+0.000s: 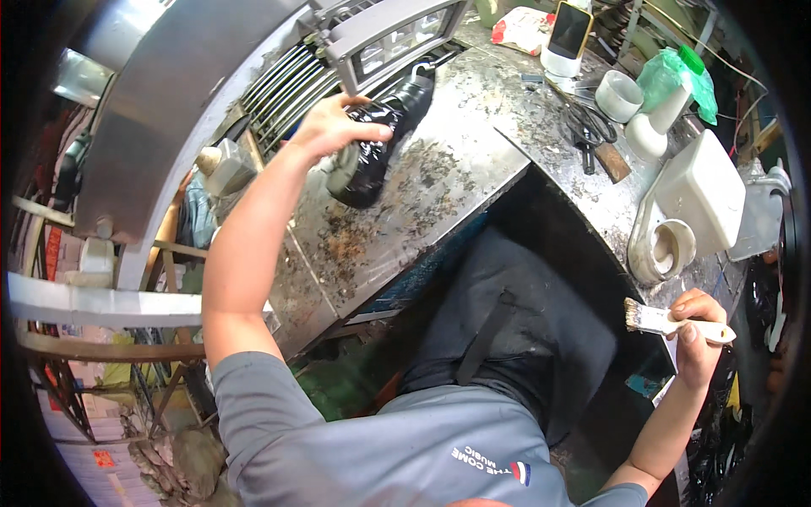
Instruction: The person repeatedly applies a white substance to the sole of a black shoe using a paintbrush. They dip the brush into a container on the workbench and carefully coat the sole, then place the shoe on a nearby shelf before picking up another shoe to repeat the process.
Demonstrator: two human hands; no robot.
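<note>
Black glossy boot-shaped item [367, 169] is clasped in L hand [334, 127], upper ctr-left of frame, over stained metal bench [456, 156]. Pale-handled brush [652, 318] is pinched by R hand [698, 329], lower rt, bristles pointed left; off-white cup [687, 243] is seen just above, phone [570, 30] upper rt.

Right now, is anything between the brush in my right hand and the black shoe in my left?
Nothing visible is: between the paintbrush in your right hand and the glossy black shoe in your left hand, there's only open space above your lap and the metal worktop.
</note>
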